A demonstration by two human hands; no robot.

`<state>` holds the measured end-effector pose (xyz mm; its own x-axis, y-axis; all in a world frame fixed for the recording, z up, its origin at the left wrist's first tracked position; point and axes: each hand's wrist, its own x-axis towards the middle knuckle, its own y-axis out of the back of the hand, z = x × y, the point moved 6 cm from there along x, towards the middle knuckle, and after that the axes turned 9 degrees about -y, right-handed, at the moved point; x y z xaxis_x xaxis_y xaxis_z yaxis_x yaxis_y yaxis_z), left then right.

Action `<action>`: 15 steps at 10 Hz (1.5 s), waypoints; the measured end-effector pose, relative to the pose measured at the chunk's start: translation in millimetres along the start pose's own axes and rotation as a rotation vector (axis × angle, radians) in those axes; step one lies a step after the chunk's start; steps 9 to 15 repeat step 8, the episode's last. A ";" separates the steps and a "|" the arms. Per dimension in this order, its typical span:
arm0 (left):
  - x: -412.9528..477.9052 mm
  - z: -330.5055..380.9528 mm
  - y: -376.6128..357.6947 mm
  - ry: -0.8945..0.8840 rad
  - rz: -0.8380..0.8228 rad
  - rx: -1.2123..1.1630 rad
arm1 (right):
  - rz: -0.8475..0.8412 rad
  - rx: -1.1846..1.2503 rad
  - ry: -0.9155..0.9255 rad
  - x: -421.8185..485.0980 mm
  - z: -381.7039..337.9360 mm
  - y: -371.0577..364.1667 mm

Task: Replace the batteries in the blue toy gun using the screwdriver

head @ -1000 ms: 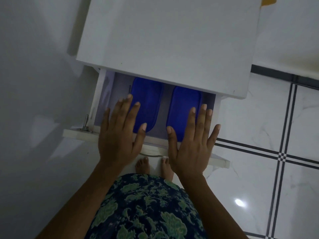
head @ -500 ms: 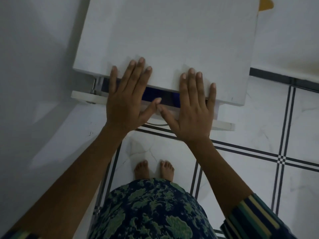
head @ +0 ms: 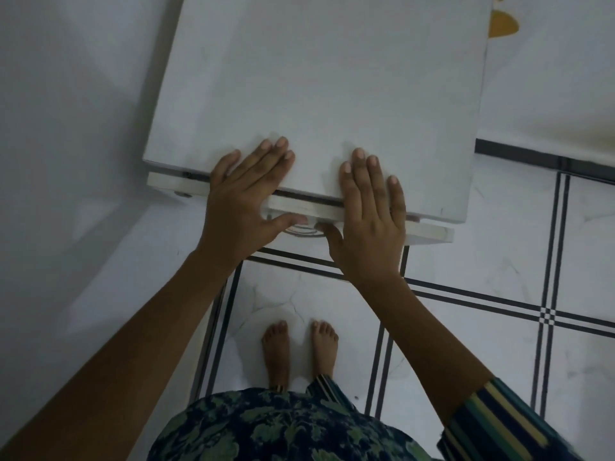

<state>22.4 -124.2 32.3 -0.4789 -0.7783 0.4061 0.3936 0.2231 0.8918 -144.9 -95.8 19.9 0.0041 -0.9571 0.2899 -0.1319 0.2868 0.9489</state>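
Head view: your left hand (head: 246,197) presses the white wooden drawer front (head: 429,233), fingers straight and holding nothing; your right hand (head: 371,214) does likewise. The blue toy gun is out of sight. It is probably light, stiff plastic, so grasp its handle.

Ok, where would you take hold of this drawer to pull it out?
By the small curved handle at the middle of the drawer front, between the thumbs of the left hand and right hand. Come from the front, hooking fingers under it: the front sits nearly flush under the top, leaving little else to hold.
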 end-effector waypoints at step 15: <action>-2.0 16.8 13.7 0.187 0.022 -0.230 | -0.144 0.300 -0.114 -1.1 -3.1 15.2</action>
